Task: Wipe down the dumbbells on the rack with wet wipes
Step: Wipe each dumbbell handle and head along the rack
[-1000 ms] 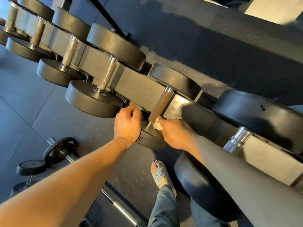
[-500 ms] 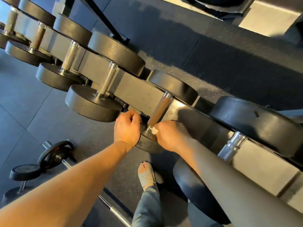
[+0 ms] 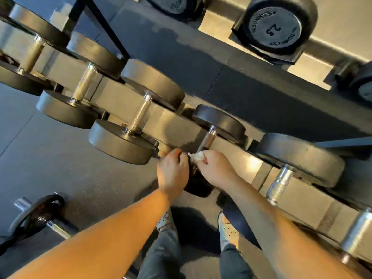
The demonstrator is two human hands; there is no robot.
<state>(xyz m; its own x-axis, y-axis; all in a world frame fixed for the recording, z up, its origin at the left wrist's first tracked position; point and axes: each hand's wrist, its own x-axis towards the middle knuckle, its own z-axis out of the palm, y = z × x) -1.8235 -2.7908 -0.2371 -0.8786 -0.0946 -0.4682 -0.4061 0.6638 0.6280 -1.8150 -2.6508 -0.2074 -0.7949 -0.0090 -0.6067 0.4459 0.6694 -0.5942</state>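
Note:
A small black dumbbell (image 3: 219,121) with a brownish handle lies on the grey rack (image 3: 173,125) at the centre. Its near head is mostly hidden under my hands. My left hand (image 3: 172,174) grips the left side of that near head, fingers curled over its edge. My right hand (image 3: 216,170) pinches a crumpled white wet wipe (image 3: 198,157) against the base of the handle, where it meets the near head.
Larger dumbbells (image 3: 120,141) line the rack to the left, bigger ones (image 3: 302,158) to the right. An upper shelf holds a dumbbell marked 2.5 (image 3: 273,27). A barbell with plates (image 3: 38,214) lies on the floor at lower left. My feet (image 3: 227,228) stand below the rack.
The view has tilted up, so the upper shelf now shows. Both hands stay on the small dumbbell's near end, and the wipe sits slightly higher at the handle base.

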